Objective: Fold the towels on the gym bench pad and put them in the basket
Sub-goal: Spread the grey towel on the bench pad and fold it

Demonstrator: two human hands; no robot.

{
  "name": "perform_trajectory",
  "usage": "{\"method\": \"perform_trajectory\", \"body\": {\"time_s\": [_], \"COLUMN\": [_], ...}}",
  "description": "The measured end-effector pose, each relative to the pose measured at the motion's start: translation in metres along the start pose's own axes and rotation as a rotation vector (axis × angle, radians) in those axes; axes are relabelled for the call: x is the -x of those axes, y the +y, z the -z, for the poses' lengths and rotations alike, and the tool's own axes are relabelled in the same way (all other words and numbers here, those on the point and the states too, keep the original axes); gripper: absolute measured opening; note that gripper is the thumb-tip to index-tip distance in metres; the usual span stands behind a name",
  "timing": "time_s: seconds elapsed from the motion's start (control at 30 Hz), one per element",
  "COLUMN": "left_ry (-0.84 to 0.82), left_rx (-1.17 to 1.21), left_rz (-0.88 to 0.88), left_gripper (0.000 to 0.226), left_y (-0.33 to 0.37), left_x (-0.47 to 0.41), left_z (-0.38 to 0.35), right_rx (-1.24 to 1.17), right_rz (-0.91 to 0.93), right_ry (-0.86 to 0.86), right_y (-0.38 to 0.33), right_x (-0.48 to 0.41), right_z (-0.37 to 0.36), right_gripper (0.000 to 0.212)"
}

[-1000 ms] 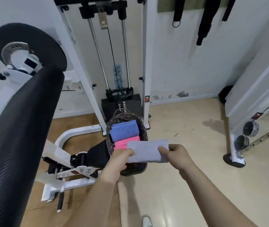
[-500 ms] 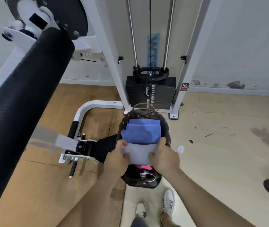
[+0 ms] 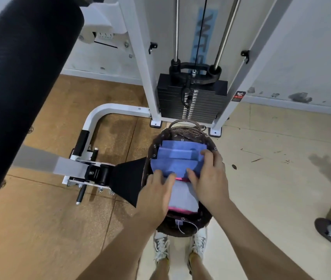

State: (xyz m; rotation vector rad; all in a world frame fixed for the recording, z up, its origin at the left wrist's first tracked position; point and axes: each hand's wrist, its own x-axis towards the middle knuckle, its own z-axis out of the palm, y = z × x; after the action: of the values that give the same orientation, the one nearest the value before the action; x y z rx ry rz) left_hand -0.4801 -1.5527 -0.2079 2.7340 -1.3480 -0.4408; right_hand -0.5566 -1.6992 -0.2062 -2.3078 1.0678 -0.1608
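Observation:
A dark wicker basket with a flowered lining stands on the floor by my feet. Inside it lies a folded blue towel at the far end, a pink towel showing as a thin strip, and a folded pale grey towel on top at the near end. My left hand rests flat on the grey towel's left edge, fingertips touching the blue towel. My right hand lies flat on the grey towel's right side, fingers spread over the blue towel's edge. Neither hand clearly grips anything.
The black bench pad runs diagonally across the left. A small black seat pad on a white frame touches the basket's left side. The black weight stack and white uprights stand just behind the basket. A white post foot is at right.
The grey towel, held in the air above the basket a second ago, has gone down into the basket. My hands now press flat on it, and my view has come closer and lower.

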Motion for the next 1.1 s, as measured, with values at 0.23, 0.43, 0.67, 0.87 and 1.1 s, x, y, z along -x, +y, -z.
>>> {"method": "perform_trajectory", "body": {"time_s": [0.23, 0.43, 0.67, 0.87, 1.1], "left_ry": [-0.184, -0.201, -0.167, -0.086, -0.159], "left_rx": [-0.044, -0.005, -0.009, 0.048, 0.013], "left_rz": [-0.029, -0.017, -0.050, -0.052, -0.091], "left_gripper": [0.083, 0.094, 0.078, 0.071, 0.090], "left_y": [0.004, 0.003, 0.000, -0.003, -0.012], "left_x": [-0.023, -0.021, -0.018, -0.027, -0.036], "left_z": [0.004, 0.005, -0.003, 0.000, -0.005], "right_rx": [0.174, 0.237, 0.294, 0.497, 0.644], "right_rz": [0.011, -0.021, 0.013, 0.458, 0.304], "right_ry": [-0.265, -0.493, -0.580, -0.078, -0.446], "right_y": [-0.008, -0.019, -0.009, -0.020, 0.009], "right_x": [-0.055, -0.080, -0.076, -0.029, 0.022], "right_z": [-0.005, 0.008, 0.000, -0.007, -0.027], "right_gripper": [0.050, 0.032, 0.036, 0.031, 0.072]}}
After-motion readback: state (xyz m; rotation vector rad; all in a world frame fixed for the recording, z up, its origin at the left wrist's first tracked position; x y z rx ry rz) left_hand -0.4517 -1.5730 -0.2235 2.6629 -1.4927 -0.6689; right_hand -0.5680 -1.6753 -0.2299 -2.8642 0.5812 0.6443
